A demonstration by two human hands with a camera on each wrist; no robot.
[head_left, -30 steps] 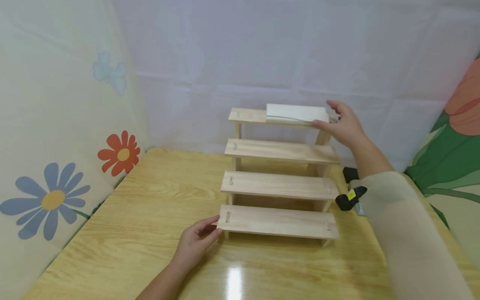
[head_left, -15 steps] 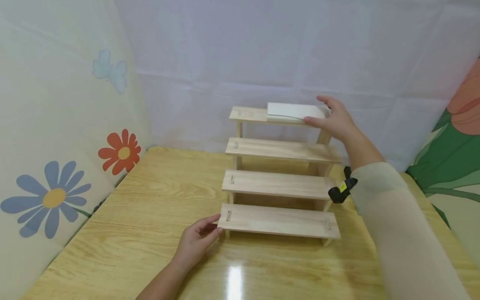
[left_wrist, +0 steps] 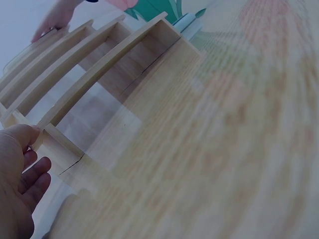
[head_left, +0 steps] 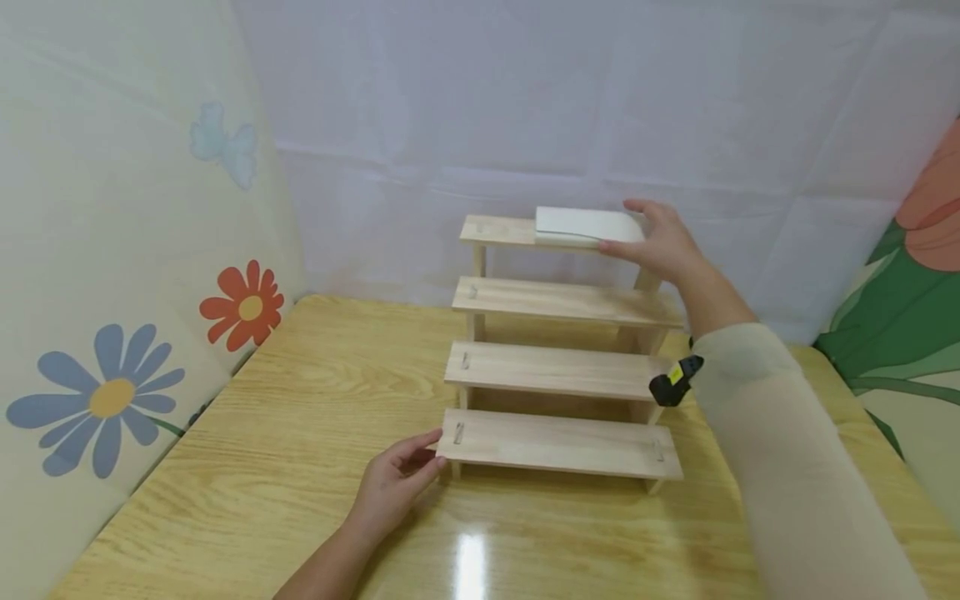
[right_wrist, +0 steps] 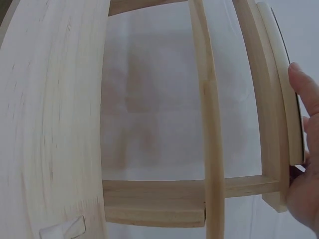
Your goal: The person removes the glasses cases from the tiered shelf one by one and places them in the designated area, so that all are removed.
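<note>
A pale wooden stand (head_left: 558, 440) with stepped shelves sits on the table. On the right part of its top shelf lies a flat white case (head_left: 573, 225) with a curved flap line across its front. My right hand (head_left: 662, 243) grips the right end of this case, thumb at the front and fingers at the back; in the right wrist view the fingers lie along the case (right_wrist: 286, 84). My left hand (head_left: 396, 482) pinches the left end of the lowest shelf; from the left wrist, the thumb is at the shelf corner, with the other fingers loosely bent below.
A wood-grain table (head_left: 330, 375) spreads around the stand. Behind it hangs a white cloth (head_left: 420, 108), with flower-printed cloths at both sides. A black device (head_left: 675, 382) sits at the right sleeve cuff. Beyond the stand lies a pale teal object (left_wrist: 185, 22).
My right hand has slid left along the white case, covering more of its right end. The case and my left hand stay put. The dark items beside the stand are now hidden by the sleeve.
</note>
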